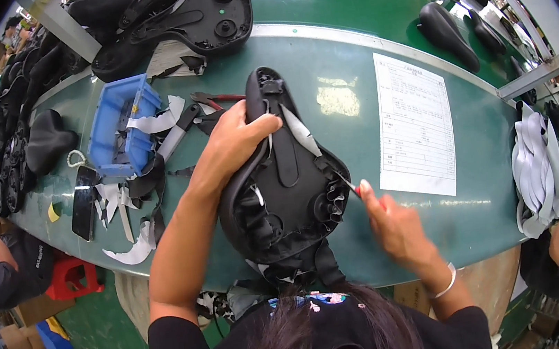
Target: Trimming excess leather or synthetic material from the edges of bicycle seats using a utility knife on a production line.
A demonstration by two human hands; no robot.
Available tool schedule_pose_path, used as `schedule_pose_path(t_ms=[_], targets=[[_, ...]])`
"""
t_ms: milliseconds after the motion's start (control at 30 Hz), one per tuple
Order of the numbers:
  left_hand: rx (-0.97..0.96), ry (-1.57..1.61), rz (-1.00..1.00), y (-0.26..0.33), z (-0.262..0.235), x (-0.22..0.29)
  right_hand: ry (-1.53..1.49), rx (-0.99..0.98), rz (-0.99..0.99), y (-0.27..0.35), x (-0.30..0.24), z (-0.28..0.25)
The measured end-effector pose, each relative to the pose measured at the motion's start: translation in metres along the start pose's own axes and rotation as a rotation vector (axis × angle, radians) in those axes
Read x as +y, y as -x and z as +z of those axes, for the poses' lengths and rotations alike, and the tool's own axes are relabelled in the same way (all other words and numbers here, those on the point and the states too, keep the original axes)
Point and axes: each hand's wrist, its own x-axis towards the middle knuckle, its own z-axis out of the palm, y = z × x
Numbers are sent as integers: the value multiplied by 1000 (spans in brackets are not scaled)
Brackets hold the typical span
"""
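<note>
A black bicycle saddle (291, 211) is in front of me, underside up, its narrow nose pointing away. My left hand (237, 138) grips it near the nose, thumb over the edge. Gathered black cover material lines the rim, and a pale strip (300, 132) lies along the right side of the nose. In my right hand (396, 226) is a thin metal-tipped tool (347, 181) with a red handle; its exact kind is hard to make out. Its tip is at the saddle's right rim. Black scraps (301, 262) hang by the wide end.
Left of the saddle are a blue bin (98, 142), red-handled pliers (218, 99), a phone (84, 204) and cut scraps (136, 248). Saddles (221, 14) pile up at the far left. A printed sheet (414, 123) lies right, near stacked pale pieces (536, 171). Other people work at both sides.
</note>
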Motion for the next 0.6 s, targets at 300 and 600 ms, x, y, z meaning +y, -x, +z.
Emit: schedule_pose_path(t_ms=[300, 600], targets=[[389, 224, 95, 74, 11, -15, -638, 116, 384, 47, -55, 20], [671, 285, 200, 113, 15, -60, -898, 410, 389, -68, -43, -5]])
